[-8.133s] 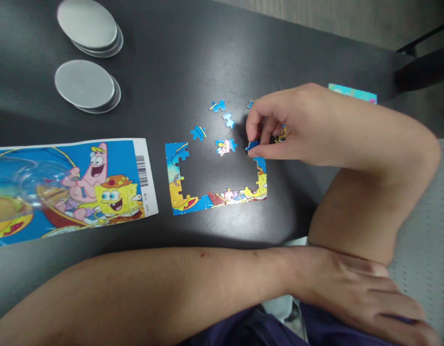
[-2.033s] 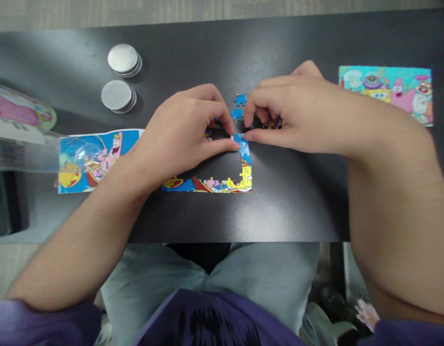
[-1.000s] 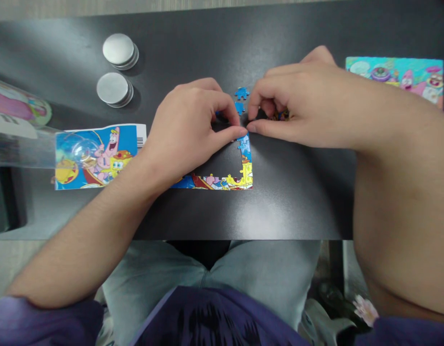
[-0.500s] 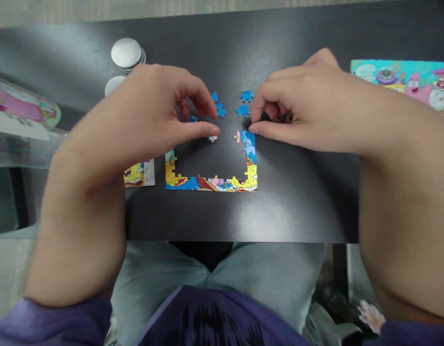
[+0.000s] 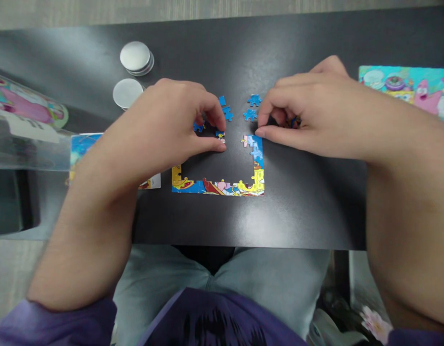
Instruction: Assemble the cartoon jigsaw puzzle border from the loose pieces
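A partly joined jigsaw frame [image 5: 198,187] lies on the dark table, its left, bottom and right sides visible. My left hand [image 5: 187,120] reaches over its upper left, thumb and forefinger pinching a small blue, yellow and white puzzle piece [image 5: 221,135]. Beside the frame's top right corner rests my right hand [image 5: 297,113], thumb tip near the blue edge. Its fingers curl around some dark, colourful puzzle pieces [image 5: 296,121], mostly hidden in the palm. Loose blue pieces [image 5: 227,114] lie beyond the left fingertips, and more blue pieces [image 5: 250,115] sit beside the right fingers.
Stacked white round lids or tins [image 5: 135,56] stand at the back left, with another white disc [image 5: 128,92] nearer. A clear plastic package [image 5: 30,144] lies far left. A cartoon picture card [image 5: 82,144] is partly under my left forearm; another picture [image 5: 395,84] lies at right.
My left thumb and forefinger have closed on a small puzzle piece. The right hand keeps its curled grip by the corner. The whole view has shifted slightly.
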Demonstrator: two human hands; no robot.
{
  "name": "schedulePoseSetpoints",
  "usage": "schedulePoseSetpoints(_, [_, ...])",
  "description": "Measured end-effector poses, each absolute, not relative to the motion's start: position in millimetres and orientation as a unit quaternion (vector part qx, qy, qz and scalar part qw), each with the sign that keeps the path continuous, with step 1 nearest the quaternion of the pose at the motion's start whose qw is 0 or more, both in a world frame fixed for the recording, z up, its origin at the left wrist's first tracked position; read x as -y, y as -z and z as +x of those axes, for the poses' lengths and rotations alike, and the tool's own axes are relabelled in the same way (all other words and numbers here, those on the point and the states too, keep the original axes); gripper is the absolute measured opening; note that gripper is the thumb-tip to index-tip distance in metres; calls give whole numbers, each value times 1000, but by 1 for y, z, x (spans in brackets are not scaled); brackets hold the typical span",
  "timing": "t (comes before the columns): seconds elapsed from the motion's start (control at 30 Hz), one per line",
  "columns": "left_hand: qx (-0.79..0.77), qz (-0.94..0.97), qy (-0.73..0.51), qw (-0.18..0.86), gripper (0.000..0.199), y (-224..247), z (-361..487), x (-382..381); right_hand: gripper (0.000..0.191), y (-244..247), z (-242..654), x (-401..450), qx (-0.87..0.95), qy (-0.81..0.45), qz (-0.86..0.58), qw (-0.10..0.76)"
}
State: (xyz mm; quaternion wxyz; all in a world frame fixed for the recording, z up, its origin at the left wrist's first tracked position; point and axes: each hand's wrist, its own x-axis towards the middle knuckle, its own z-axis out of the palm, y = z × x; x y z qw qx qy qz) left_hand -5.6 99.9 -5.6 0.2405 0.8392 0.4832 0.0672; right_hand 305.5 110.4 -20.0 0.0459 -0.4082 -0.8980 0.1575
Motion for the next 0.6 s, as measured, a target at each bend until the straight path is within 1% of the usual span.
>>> schedulePoseSetpoints(0.2, [-461, 824, -115, 310, 29, 14, -1, -99, 6, 19, 305, -110, 900, -151, -407, 33])
schedulePoseSetpoints(0.43, [-450, 771, -209, 400, 14, 23, 11, -94, 7, 20, 307, -111, 902, -153, -401, 35])
schedulePoseSetpoints(0.5, [-456, 751, -233, 417, 13, 24, 15, -92, 8, 19, 307, -111, 900, -155, -404, 37])
schedulePoseSetpoints(0.6, [-464, 726, -260, 436, 20, 25, 19, -89, 10, 18, 306, -110, 897, -166, -408, 43])
